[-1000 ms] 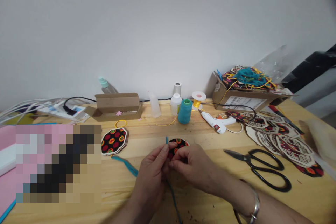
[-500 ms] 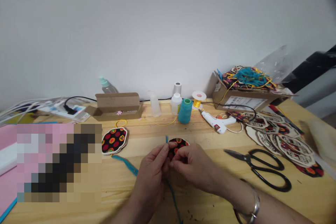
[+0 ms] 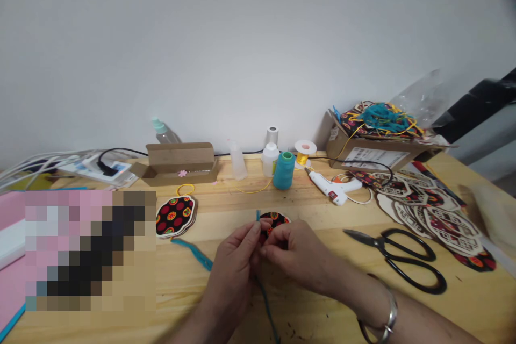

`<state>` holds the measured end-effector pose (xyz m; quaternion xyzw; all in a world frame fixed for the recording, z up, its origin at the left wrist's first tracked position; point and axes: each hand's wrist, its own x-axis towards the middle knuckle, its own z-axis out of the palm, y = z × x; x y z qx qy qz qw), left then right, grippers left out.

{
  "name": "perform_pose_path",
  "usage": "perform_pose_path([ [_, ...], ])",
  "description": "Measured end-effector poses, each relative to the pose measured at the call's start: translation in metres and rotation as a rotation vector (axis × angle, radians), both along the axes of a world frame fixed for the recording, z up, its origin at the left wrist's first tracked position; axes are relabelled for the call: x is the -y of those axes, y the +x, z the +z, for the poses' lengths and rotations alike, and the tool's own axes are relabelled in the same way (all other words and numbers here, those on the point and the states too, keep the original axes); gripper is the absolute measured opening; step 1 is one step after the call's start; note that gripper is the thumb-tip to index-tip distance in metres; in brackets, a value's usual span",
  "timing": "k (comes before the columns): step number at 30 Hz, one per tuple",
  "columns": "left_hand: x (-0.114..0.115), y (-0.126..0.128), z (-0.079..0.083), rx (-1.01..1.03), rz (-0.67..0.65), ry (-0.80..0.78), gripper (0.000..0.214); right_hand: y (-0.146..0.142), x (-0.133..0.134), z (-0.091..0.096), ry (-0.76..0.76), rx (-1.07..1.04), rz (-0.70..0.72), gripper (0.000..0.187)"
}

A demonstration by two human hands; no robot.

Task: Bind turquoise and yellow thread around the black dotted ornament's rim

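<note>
My left hand [image 3: 237, 258] is closed in a pinch on a teal cord [image 3: 266, 303]. One short end sticks up above the thumb, and the rest trails down towards the table's front edge. Fingertips close together, my right hand [image 3: 302, 250] meets the left one; what lies between its fingers is hidden. Just behind both hands shows a black fabric-covered piece [image 3: 278, 219] with red and orange motifs, partly covered by the fingers. Left of my left hand lies a bundle of teal strands [image 3: 193, 250].
Black-handled scissors [image 3: 381, 243] lie at the right, before a white glue gun [image 3: 334, 189]. A teal thread cone [image 3: 284, 172] stands behind my hands. Patterned pieces [image 3: 177, 215] are stacked at left. A filled carton [image 3: 379, 153] and wooden cutouts [image 3: 451, 226] occupy the right side.
Both hands stay almost in place, still pinched together. The upright end of the teal cord has shifted very slightly to the right.
</note>
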<state>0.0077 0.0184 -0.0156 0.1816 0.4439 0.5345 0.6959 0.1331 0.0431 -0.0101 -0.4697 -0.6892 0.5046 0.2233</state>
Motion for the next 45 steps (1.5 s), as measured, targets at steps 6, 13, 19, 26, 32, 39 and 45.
perform_pose_path([
  [6, 0.001, -0.002, -0.002, -0.035, -0.028, 0.018, 0.020, 0.001, -0.001, 0.000, -0.014, 0.000, 0.014, 0.018],
  [13, 0.001, -0.002, -0.003, -0.120, -0.054, 0.096, 0.023, 0.007, -0.007, 0.012, 0.389, 0.046, -0.214, 0.015],
  [19, 0.002, -0.003, -0.007, -0.206, -0.153, 0.154, 0.022, 0.005, -0.014, 0.011, -0.108, -0.247, -0.153, 0.019],
  [26, 0.001, -0.004, 0.000, -0.409, -0.252, 0.204, 0.025, 0.005, -0.015, 0.010, -0.373, -0.442, -0.161, 0.019],
  [32, 0.002, -0.004, 0.004, -0.456, -0.254, 0.206, 0.024, 0.004, -0.014, 0.013, -0.385, -0.466, -0.183, 0.018],
  [39, 0.001, -0.004, 0.004, -0.488, -0.219, 0.206, 0.025, 0.002, -0.013, 0.013, -0.437, -0.532, -0.190, 0.022],
  [45, 0.004, -0.003, 0.001, -0.561, -0.212, 0.229, 0.020, 0.006, -0.017, 0.017, -0.320, -0.527, -0.344, 0.017],
])
